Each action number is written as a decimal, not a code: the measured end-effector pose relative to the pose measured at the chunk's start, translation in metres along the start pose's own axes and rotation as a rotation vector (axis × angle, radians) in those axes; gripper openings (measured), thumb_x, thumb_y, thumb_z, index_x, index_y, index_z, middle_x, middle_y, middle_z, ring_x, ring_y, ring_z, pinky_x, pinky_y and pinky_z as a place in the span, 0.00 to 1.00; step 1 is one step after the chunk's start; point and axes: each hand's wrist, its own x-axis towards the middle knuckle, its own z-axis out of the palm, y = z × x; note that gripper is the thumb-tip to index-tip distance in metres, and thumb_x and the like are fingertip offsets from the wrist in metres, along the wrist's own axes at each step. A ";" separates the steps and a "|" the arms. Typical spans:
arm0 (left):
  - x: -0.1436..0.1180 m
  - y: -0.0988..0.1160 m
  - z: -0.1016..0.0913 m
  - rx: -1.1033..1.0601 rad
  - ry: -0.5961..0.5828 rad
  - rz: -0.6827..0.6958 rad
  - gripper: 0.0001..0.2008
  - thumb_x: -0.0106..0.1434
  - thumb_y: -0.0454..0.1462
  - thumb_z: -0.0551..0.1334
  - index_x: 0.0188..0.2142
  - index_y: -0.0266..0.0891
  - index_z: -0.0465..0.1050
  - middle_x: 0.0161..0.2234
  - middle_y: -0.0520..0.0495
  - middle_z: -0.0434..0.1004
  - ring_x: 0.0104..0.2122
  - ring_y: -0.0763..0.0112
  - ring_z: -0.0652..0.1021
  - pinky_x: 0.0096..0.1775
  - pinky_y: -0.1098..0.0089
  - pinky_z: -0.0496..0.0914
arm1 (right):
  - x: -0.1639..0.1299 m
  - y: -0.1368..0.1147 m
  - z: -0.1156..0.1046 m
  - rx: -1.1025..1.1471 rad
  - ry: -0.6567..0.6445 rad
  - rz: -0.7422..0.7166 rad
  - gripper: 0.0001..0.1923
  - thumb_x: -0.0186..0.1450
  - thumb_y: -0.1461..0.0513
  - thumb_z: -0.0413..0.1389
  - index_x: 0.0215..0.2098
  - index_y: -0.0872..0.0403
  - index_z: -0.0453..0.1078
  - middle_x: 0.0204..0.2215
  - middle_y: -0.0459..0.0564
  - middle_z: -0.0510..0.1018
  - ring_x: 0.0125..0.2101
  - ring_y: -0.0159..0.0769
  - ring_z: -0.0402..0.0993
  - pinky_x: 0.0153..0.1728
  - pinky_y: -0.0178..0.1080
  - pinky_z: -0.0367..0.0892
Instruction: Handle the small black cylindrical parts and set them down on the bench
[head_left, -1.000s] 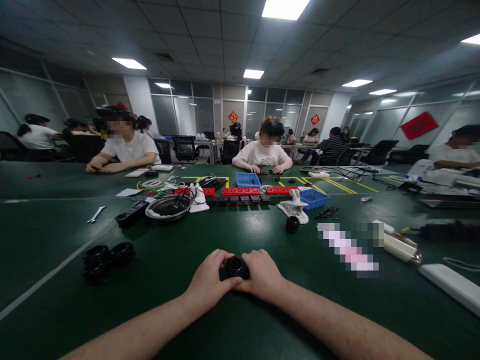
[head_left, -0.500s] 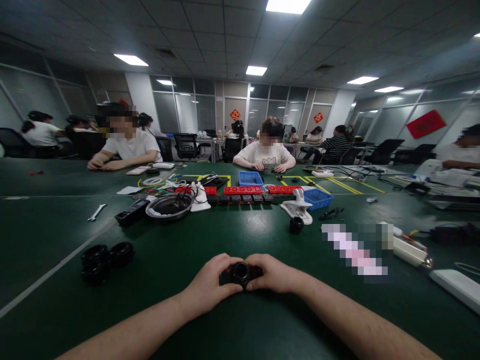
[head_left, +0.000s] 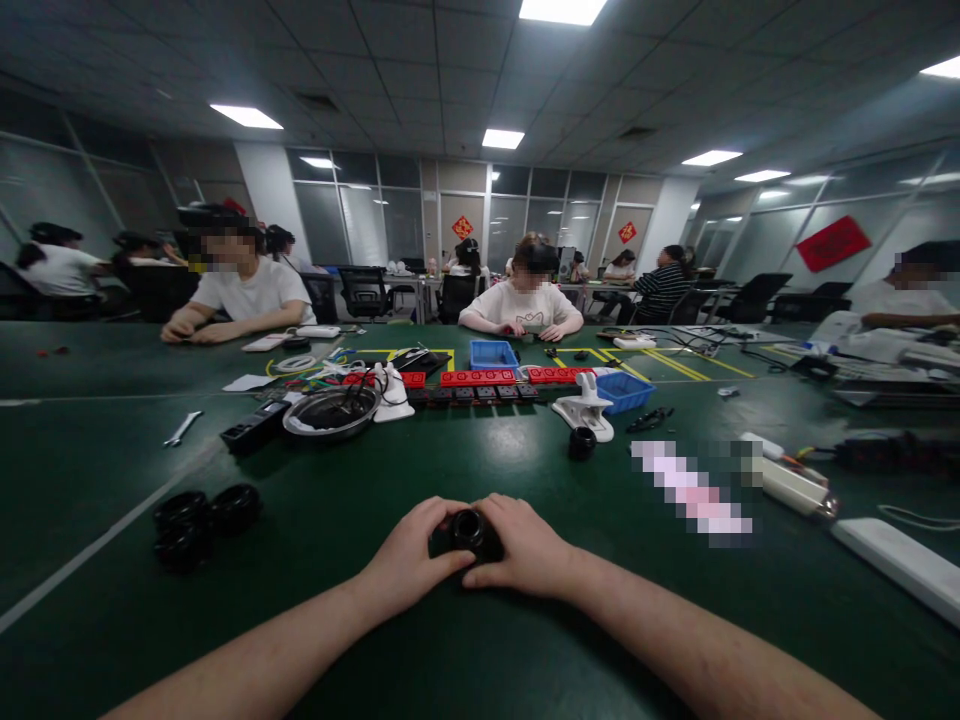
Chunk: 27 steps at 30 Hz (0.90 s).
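Note:
Between my hands, low in the middle of the head view, is a black part with a round ring-shaped opening (head_left: 468,528) facing up. My left hand (head_left: 417,548) grips it from the left, the thumb at its near edge. From the right, my right hand (head_left: 520,545) is wrapped round it, fingers at the far side and thumb at the near side. My palms and fingers hide much of its body, so its exact kind is unclear. Off to the left, several similar black round parts (head_left: 237,509) lie close together, and another black ring (head_left: 581,443) stands ahead to the right.
Ahead lie a metal bowl (head_left: 330,412) with cables, red socket strips (head_left: 478,378), a white clip base (head_left: 585,410) and blue bins (head_left: 624,391). A wrench (head_left: 182,428) lies left, a white strip (head_left: 900,565) right. A co-worker (head_left: 525,300) sits opposite.
The head view has shifted slightly. My right hand has moved its grip, with the fingers now further over the far side of the black part and the thumb set lower.

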 end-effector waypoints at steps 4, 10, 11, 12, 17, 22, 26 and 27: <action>0.001 0.000 -0.004 -0.051 -0.060 0.039 0.18 0.53 0.36 0.61 0.45 0.44 0.64 0.40 0.49 0.68 0.39 0.65 0.69 0.36 0.69 0.65 | 0.002 0.013 -0.007 0.230 -0.145 -0.107 0.19 0.50 0.60 0.60 0.39 0.55 0.64 0.33 0.46 0.69 0.33 0.34 0.65 0.33 0.34 0.61; 0.000 0.001 -0.003 -0.047 -0.039 0.050 0.17 0.51 0.35 0.61 0.42 0.43 0.66 0.39 0.49 0.67 0.39 0.65 0.69 0.35 0.70 0.64 | 0.006 0.020 -0.006 0.339 -0.177 -0.063 0.11 0.51 0.64 0.60 0.33 0.57 0.66 0.29 0.43 0.67 0.30 0.30 0.64 0.29 0.31 0.59; -0.001 0.002 -0.003 -0.045 -0.038 0.040 0.17 0.51 0.34 0.62 0.41 0.42 0.66 0.38 0.49 0.67 0.37 0.66 0.69 0.34 0.70 0.64 | 0.006 0.019 -0.005 0.326 -0.169 -0.043 0.12 0.50 0.64 0.61 0.32 0.57 0.66 0.28 0.43 0.67 0.29 0.30 0.64 0.28 0.30 0.59; -0.001 0.003 -0.002 -0.043 -0.033 0.027 0.16 0.50 0.34 0.62 0.41 0.42 0.66 0.36 0.50 0.67 0.36 0.67 0.69 0.34 0.70 0.63 | 0.006 0.018 -0.004 0.310 -0.160 -0.027 0.12 0.49 0.63 0.62 0.30 0.57 0.65 0.26 0.42 0.67 0.28 0.29 0.64 0.26 0.30 0.58; -0.002 0.006 0.005 -0.036 0.041 -0.077 0.15 0.47 0.36 0.63 0.36 0.39 0.66 0.32 0.50 0.66 0.33 0.67 0.69 0.32 0.70 0.63 | 0.003 0.009 0.005 0.100 -0.056 0.048 0.19 0.46 0.52 0.62 0.26 0.56 0.64 0.23 0.42 0.66 0.24 0.29 0.61 0.22 0.30 0.53; -0.003 0.004 0.010 0.001 0.105 -0.107 0.13 0.47 0.37 0.63 0.34 0.38 0.66 0.32 0.50 0.66 0.33 0.66 0.69 0.33 0.69 0.63 | 0.002 -0.002 0.015 -0.146 0.060 0.079 0.24 0.48 0.44 0.55 0.29 0.56 0.64 0.25 0.48 0.69 0.28 0.36 0.63 0.29 0.37 0.55; -0.003 0.002 0.007 -0.021 0.055 -0.046 0.14 0.50 0.37 0.62 0.37 0.40 0.66 0.34 0.49 0.67 0.35 0.65 0.69 0.35 0.68 0.64 | 0.002 0.003 0.006 -0.009 -0.006 -0.045 0.28 0.47 0.47 0.58 0.39 0.55 0.64 0.33 0.49 0.69 0.34 0.39 0.63 0.35 0.39 0.57; -0.003 0.002 0.006 -0.031 0.044 -0.034 0.16 0.50 0.37 0.62 0.40 0.41 0.65 0.36 0.49 0.67 0.36 0.65 0.69 0.36 0.68 0.64 | 0.003 0.006 0.002 0.054 -0.049 -0.090 0.27 0.47 0.49 0.59 0.41 0.55 0.63 0.34 0.48 0.69 0.35 0.38 0.63 0.36 0.38 0.58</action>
